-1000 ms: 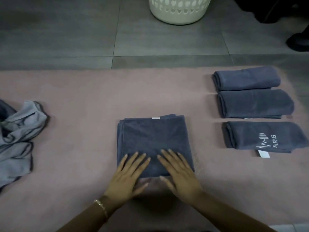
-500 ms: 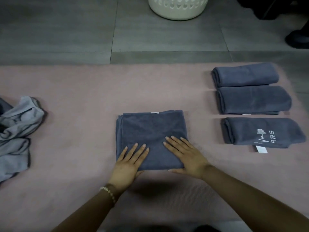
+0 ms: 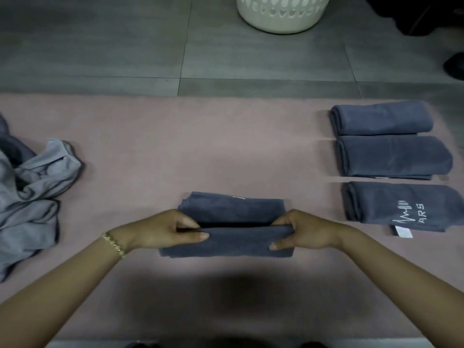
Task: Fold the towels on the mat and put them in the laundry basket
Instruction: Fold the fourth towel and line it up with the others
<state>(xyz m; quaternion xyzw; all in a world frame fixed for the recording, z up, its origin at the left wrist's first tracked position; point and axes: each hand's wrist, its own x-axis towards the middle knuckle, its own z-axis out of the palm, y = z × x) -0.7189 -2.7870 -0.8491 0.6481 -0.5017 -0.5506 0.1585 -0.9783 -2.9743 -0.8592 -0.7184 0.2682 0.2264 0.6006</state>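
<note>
The fold could go crooked from here, I think. I hold only the two ends of the raised edge, so the middle may sag and the layers slide apart. If one hand runs ahead of the other, the flap lands skewed on the flat half. If I let go too soon, the thick bundle may spring open

My left hand [image 3: 170, 231] and right hand [image 3: 303, 229] each pinch one end of the dark towel [image 3: 238, 241], thumb on my side and fingers curled behind. The towel sits in the middle of the pink mat [image 3: 175, 151], stretched between my hands. Its near part is lifted in my grip, and its far part lies flat just beyond my knuckles, with a dark gap between the two

Three folded towels [image 3: 394, 156] lie in a column to my right, well apart from my hands. A crumpled pile of towels [image 3: 32, 192] waits at the left edge of the mat. The laundry basket [image 3: 281, 13] stands on the floor beyond the mat, far from my grip
</note>
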